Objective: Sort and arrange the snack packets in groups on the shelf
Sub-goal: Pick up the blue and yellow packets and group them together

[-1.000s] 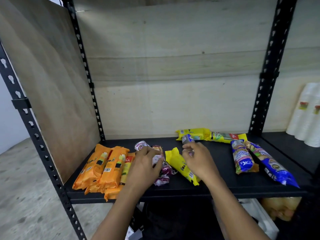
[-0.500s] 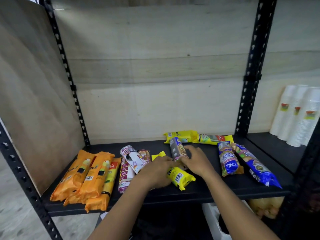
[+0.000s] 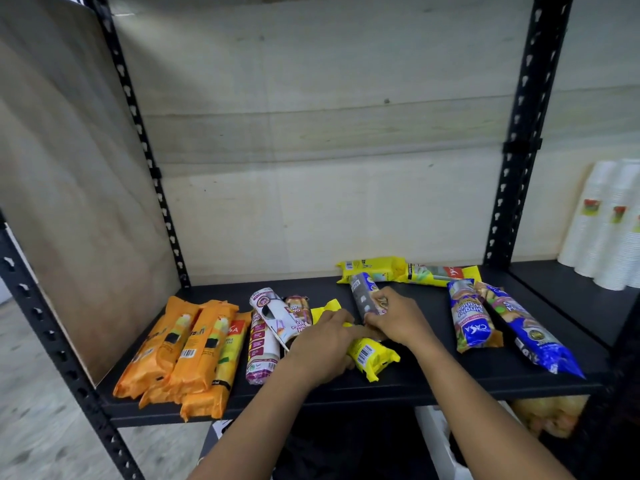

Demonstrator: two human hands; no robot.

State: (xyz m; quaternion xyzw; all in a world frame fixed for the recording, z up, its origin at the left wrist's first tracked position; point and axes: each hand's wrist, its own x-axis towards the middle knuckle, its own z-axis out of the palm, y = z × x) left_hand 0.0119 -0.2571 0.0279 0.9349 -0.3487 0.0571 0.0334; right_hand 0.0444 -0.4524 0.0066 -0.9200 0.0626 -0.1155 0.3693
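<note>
grey packet [image 3: 363,295], lying where?
– lying at middle of shelf [image 3: 450,381], long axis pointing away toward the back; pinching its near end with right hand [image 3: 398,322], fingers curled round.
left hand [image 3: 320,346]?
– covering yellow packet [image 3: 375,355] just beside; cannot tell grip.
labels?
– reading "casa", upside down, on blue packet [image 3: 472,320].

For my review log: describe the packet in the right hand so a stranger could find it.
On the black shelf, look just in front of the yellow packets by the back wall. There the right hand grips a slim grey packet, the only grey one among yellow, white and blue neighbours.
</note>
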